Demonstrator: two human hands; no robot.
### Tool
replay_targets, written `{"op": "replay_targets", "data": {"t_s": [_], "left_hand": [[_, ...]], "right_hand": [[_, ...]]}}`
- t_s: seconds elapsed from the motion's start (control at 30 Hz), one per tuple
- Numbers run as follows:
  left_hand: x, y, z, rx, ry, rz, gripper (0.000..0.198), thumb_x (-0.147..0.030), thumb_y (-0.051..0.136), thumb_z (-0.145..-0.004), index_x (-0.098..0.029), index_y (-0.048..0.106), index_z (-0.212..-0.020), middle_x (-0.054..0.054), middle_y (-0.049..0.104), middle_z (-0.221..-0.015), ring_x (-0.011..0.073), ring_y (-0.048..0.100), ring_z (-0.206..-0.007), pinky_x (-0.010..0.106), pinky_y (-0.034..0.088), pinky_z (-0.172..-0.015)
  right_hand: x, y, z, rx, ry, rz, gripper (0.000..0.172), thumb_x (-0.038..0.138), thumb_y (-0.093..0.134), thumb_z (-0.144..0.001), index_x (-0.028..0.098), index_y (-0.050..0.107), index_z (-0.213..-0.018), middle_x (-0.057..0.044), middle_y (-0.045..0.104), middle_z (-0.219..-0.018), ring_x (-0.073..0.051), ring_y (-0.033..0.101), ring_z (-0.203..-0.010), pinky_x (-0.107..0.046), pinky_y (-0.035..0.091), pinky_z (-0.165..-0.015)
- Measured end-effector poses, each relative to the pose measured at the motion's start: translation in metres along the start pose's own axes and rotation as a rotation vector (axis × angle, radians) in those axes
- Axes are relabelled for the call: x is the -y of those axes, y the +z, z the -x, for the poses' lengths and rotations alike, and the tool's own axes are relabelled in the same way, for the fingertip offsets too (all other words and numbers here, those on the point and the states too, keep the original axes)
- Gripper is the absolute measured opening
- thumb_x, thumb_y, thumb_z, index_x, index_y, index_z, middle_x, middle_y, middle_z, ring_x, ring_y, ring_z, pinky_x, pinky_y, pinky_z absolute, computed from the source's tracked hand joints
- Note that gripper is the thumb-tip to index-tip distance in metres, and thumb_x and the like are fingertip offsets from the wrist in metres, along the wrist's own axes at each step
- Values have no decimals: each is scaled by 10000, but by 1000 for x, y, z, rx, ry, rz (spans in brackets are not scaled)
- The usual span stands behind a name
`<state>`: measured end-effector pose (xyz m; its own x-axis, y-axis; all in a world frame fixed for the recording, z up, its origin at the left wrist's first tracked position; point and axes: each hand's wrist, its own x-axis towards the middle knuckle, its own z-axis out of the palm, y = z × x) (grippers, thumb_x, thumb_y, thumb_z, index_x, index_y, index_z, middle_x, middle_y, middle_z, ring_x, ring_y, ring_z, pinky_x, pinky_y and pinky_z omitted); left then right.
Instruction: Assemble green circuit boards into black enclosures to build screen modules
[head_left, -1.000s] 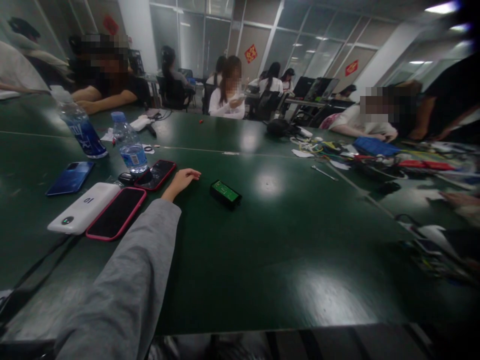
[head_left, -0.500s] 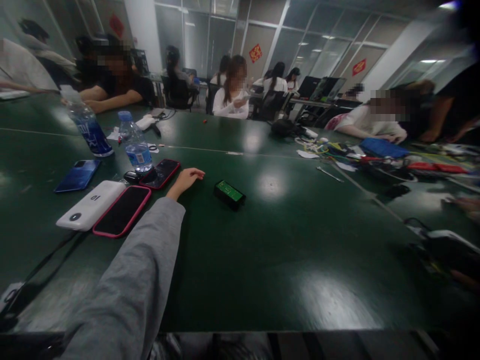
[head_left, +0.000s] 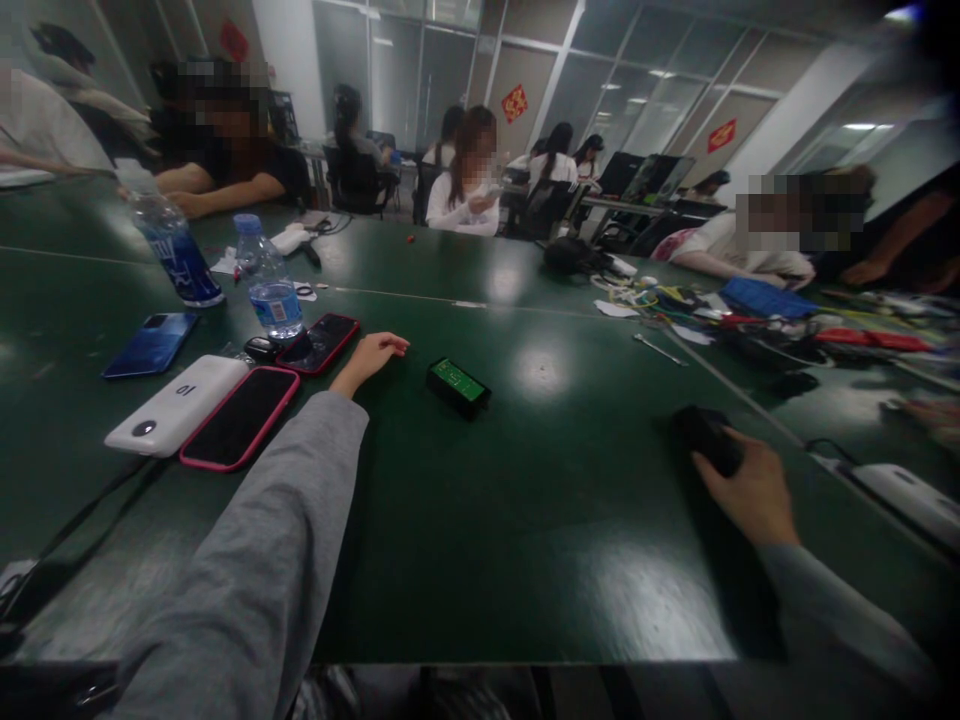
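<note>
My left hand [head_left: 373,360] rests on the green table [head_left: 525,520], fingers loosely stretched to the right with nothing in them. Just right of its fingertips, apart from them, lies a small black case with a green circuit board [head_left: 459,382] facing up. Over on the right, my right hand [head_left: 754,488] grips a black block-shaped object [head_left: 706,438] by its near right end. Its exact kind is too dark to make out. Beside my left wrist lies a dark phone with a red edge [head_left: 321,343].
Left of my forearm lie a pink-cased phone [head_left: 241,418], a white power bank [head_left: 180,402] and a blue phone [head_left: 151,344]. Two bottles, one clear [head_left: 271,290] and one blue-labelled [head_left: 180,250], stand behind. A cable pile [head_left: 750,315] and a wrench [head_left: 660,349] lie far right. Several people sit around.
My right hand has come into view from the right, holding the black block-shaped object. My left hand and the circuit board case stay where they were.
</note>
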<state>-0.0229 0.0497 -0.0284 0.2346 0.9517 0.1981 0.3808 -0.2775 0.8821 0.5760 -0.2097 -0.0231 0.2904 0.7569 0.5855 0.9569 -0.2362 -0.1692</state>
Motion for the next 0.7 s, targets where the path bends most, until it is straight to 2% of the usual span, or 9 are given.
{"op": "replay_targets", "data": {"t_s": [0.1,0.23,0.3,0.37,0.43,0.5,0.7], "left_hand": [[-2,-1,1,3,3,2,274,-117,514,-820,-162,720,-995,78,743,-1000,153,699,-874,334,514,-903],[-6,-2,4,13,2,11,270,-116,521,-821,-161,716,-1003,78,741,-1016,153,697,-883,334,515,-908],[-7,-2,5,13,7,17,267,-112,525,-819,-155,714,-1002,81,739,-1017,151,698,-878,333,518,-906],[-7,-2,4,16,15,31,270,-101,522,-816,-145,713,-1002,89,737,-1018,150,699,-870,331,521,-901],[-7,-1,3,16,14,42,282,-79,511,-811,-137,711,-1001,91,736,-1019,145,699,-859,328,524,-894],[-6,-1,2,10,3,41,295,-57,498,-805,-134,712,-993,87,739,-1007,140,699,-848,327,526,-890],[-7,-1,2,21,4,38,300,-53,486,-816,-129,712,-999,90,738,-1001,144,698,-851,335,530,-892]], "right_hand": [[93,38,-30,78,-79,-126,665,539,487,-806,155,457,-1349,-210,530,-1155,-349,509,-1106,-483,457,-886],[226,75,-59,156,-189,-259,582,414,477,-851,142,437,-1365,-180,500,-1192,-318,529,-1082,-474,467,-903],[280,85,-61,207,-264,-301,579,379,476,-873,151,402,-1400,-173,492,-1190,-308,534,-1063,-464,474,-890],[319,89,-57,280,-394,-346,588,354,472,-896,176,350,-1444,-163,479,-1199,-297,536,-1045,-450,482,-860],[341,89,-51,351,-560,-384,634,316,488,-899,218,276,-1488,-151,462,-1228,-288,530,-1043,-435,481,-839],[349,86,-46,395,-673,-421,683,286,504,-896,257,210,-1512,-139,456,-1244,-283,519,-1052,-428,472,-841],[346,83,-46,436,-665,-472,623,313,454,-937,292,206,-1509,-128,482,-1204,-299,490,-1066,-462,452,-860]]}}
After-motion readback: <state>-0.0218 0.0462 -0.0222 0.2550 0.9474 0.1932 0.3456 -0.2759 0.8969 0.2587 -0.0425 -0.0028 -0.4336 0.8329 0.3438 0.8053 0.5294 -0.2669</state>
